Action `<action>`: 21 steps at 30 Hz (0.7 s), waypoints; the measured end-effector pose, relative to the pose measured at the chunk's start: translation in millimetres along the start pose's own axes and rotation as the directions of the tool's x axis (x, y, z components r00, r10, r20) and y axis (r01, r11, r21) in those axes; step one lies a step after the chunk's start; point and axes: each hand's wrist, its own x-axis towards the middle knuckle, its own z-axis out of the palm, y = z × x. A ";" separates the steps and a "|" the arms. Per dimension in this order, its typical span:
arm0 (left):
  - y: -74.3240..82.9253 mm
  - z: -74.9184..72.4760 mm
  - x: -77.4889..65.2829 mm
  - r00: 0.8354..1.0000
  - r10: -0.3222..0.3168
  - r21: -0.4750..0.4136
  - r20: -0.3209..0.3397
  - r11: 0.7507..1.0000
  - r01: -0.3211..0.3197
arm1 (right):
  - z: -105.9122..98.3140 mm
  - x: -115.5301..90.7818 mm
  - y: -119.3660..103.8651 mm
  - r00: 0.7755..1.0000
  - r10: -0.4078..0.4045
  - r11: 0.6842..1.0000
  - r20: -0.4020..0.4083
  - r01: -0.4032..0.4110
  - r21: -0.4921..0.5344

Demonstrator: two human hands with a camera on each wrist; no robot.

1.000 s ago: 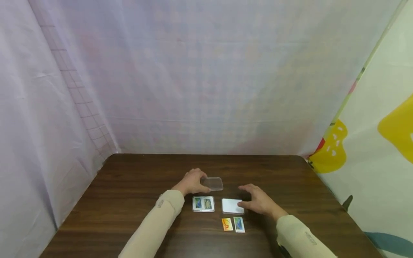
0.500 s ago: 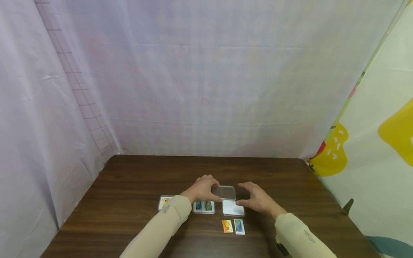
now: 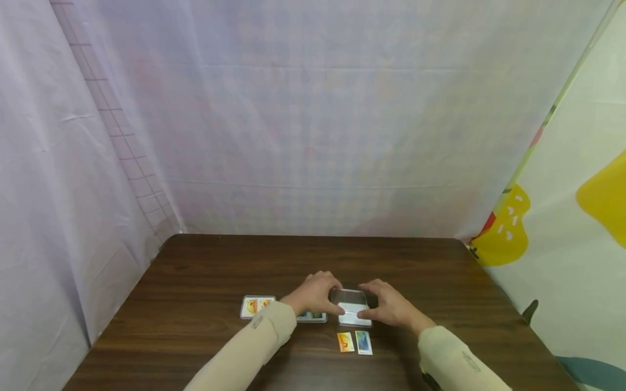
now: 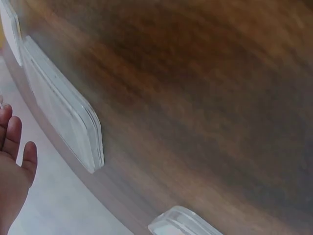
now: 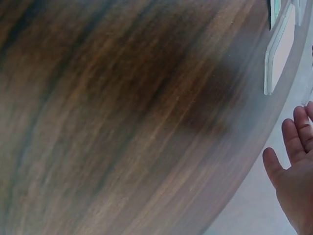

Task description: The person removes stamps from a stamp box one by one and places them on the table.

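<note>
My left hand [image 3: 317, 295] holds a clear plastic lid [image 3: 348, 296] by its left side, fingers at the far edge and thumb at the near one. The lid overlaps the far part of a rectangular case with a white insert [image 3: 355, 319]. My right hand [image 3: 392, 307] is at the right side of the lid and case, thumb and fingers spread apart. In the right wrist view the right hand [image 5: 296, 161] has extended fingers, with a clear edge near the fingertips. The left wrist view shows the left hand [image 4: 17, 164] only partly, its grip cut off by the frame.
A case with two orange cards [image 3: 257, 307] lies at left. Another case with blue-green pictures [image 3: 313, 316] is partly hidden behind the left hand. An orange card [image 3: 345, 342] and a blue-green card [image 3: 363, 342] lie before the white case on the dark wooden table [image 3: 220, 266].
My left hand has carried the clear lid rightward and nearer, from beyond the cases to over the white one. The right hand has stayed almost in place.
</note>
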 end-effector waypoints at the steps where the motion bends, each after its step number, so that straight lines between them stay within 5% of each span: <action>1: 0.6 0.6 -0.2 1.000 0.001 0.001 0.005 1.000 -0.001 | 0.2 -0.6 0.4 1.000 -0.004 1.000 0.004 0.004 -0.004; 21: 6.9 12.4 -6.4 0.997 0.035 0.025 0.066 0.999 -0.037 | 2.6 -13.6 10.5 0.993 -0.106 0.993 0.042 0.108 -0.047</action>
